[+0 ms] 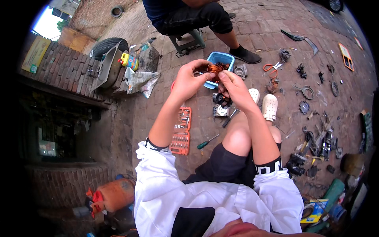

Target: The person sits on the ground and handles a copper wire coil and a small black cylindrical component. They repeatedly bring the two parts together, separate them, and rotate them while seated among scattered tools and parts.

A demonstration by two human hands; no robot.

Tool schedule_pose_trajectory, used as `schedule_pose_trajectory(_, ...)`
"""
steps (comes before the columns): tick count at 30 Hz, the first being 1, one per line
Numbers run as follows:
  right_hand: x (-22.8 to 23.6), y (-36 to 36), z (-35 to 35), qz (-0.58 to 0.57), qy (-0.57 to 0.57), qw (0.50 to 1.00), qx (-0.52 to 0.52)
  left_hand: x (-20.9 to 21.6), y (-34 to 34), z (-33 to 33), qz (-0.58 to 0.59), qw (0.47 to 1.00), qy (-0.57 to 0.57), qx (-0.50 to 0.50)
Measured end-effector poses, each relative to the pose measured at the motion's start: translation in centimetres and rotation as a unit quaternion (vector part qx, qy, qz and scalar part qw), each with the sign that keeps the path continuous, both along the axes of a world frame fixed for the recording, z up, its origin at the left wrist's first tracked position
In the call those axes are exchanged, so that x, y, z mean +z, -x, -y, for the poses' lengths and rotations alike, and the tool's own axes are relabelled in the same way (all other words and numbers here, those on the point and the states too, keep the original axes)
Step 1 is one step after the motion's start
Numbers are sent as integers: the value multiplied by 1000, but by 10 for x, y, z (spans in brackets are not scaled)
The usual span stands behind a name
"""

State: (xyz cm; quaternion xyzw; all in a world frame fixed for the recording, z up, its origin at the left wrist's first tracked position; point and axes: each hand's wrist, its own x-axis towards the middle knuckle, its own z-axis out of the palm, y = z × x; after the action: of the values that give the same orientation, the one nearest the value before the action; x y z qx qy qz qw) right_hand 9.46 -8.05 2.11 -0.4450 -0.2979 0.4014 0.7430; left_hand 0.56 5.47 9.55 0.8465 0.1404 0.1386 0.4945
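Note:
Both hands are raised together in front of me, pinching a tangle of copper wire (214, 68) between them. My left hand (188, 81) is closed on its left side with the fingers curled. On the other side, the thumb and fingers of my right hand (236, 87) press on the wire. A blue plastic basket (232, 59) stands just behind and below the hands, holding more dark and coppery bits. Under my right hand lies a black and white motor-like part (222, 111). My fingers partly hide the wire's ends.
An orange socket set case (180, 148) and a green screwdriver (203, 145) lie on the brick ground. Orange-handled scissors (273, 67) and several dismantled metal parts (325, 138) spread to the right. Ahead, another person (193, 19) sits on a green stool (185, 46).

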Motion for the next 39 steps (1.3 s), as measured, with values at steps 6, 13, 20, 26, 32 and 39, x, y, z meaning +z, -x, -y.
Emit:
schedule_pose_trajectory(6, -5, -2, -2, 13, 6, 1000, -12, 29, -10, 4, -46, 948, -299, -97)
schedule_pose_trajectory(13, -6, -13, -3, 32, -51, 996, -64, 50, -26, 9, -54, 946, -306, -94)
schedule_pose_trajectory(20, -6, -24, -1, 115, -32, 974, -194, 46, -38, 5, 13, 996, -82, -15)
schedule_pose_trajectory(26, -1, -22, 9, 153, -46, 958, -239, 47, -41, 18, 72, 995, 68, 20)
schedule_pose_trajectory(32, 20, -20, 21, 88, -151, 960, -218, 50, -35, 37, 127, 971, 201, 2)
schedule_pose_trajectory(39, 33, -12, 28, 221, -132, 922, -291, 53, -39, 47, 155, 954, 254, 33)
